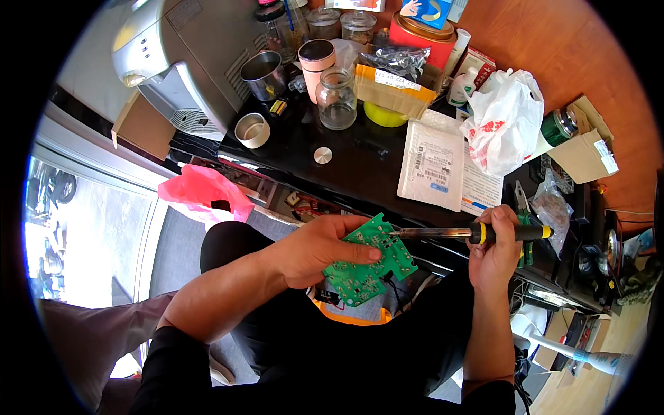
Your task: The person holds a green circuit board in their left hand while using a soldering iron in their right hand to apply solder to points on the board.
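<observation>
My left hand point(321, 252) grips a green circuit board point(363, 283) over my lap, thumb across its face, dark wires hanging from its lower part. My right hand point(494, 245) is closed round the black-and-yellow handle of a slim metal-shafted tool point(439, 232), held level, its tip at the board's upper part; whether it touches is too small to tell. Below the board lies a grey item with orange trim point(384, 316), partly hidden by the board and hand.
A black counter point(366, 173) holds a dispenser point(166, 55), jar point(335, 104), cups, padded envelope point(429, 166), white bag point(501, 117) and boxes. A pink bag point(200, 187) is at left. Another person's trousered leg point(90, 332) is beside me at lower left; a white appliance point(560, 346) stands lower right.
</observation>
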Available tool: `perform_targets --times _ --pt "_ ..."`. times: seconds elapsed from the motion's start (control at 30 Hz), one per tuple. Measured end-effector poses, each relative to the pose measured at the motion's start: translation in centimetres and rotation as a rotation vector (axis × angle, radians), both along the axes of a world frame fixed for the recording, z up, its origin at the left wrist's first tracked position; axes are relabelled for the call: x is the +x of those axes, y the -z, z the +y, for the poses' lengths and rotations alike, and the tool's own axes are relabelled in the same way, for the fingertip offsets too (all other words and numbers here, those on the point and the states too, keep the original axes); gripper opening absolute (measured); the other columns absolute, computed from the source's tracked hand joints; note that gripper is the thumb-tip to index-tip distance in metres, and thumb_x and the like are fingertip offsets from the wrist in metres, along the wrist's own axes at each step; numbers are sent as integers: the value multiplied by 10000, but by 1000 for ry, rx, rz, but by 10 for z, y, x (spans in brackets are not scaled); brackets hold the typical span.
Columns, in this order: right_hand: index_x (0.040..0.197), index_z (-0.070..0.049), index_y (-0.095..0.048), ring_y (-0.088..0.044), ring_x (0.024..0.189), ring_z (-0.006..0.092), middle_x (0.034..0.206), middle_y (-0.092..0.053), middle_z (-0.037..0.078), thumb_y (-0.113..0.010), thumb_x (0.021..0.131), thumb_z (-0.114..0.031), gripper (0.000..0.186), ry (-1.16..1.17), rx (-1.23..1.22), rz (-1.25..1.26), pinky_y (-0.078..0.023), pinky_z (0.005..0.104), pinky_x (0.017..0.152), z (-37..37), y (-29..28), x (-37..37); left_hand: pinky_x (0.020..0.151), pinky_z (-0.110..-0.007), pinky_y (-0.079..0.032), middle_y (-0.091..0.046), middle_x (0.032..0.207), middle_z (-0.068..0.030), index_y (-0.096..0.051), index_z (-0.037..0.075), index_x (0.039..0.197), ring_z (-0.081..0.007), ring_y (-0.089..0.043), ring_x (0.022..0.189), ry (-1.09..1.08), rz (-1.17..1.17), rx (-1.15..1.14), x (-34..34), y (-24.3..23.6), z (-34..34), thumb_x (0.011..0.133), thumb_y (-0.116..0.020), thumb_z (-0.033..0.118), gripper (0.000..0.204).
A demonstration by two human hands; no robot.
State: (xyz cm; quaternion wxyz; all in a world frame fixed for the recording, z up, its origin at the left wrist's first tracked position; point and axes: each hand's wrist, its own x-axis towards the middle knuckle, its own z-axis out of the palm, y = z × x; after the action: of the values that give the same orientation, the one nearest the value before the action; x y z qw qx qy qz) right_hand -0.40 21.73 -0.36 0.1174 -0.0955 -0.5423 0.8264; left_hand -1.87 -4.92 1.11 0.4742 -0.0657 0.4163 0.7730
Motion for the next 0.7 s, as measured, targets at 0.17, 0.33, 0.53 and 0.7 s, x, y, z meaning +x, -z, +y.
perform_targets --times 0.17,0.33,0.53,0.7 --pt "778 -55 -551 -402 426 45 605 -546 22 -639 890 -249 240 3 16 -6 -300 189 392 0 1 1 897 -304 -519 -669 1127 -90 -530 -8 1271 -156 -652 999 9 20 -2 2 1 -2 848 -705 47 461" --pt "779 -60 -551 -409 431 43 614 -552 19 -637 887 -247 233 19 20 -6 -304 186 395 0 2 0 892 -301 -521 -673 1118 -92 -533 -8 1265 -159 -656 991 16 26 -5 1 4 -3 845 -710 53 460" --pt "780 -66 -551 -406 434 42 634 -560 17 -630 887 -237 217 -1 32 12 -312 186 395 -2 1 1 952 -323 -490 -648 1170 -118 -495 -18 1306 -191 -633 1054 34 23 2 0 4 -5 843 -703 45 511" --pt "781 -65 -551 -404 433 43 629 -557 19 -630 884 -230 210 4 19 -1 -312 187 395 -1 1 0 984 -334 -474 -636 1198 -130 -476 -20 1329 -206 -622 1088 41 11 -5 0 2 -4 838 -705 41 545"
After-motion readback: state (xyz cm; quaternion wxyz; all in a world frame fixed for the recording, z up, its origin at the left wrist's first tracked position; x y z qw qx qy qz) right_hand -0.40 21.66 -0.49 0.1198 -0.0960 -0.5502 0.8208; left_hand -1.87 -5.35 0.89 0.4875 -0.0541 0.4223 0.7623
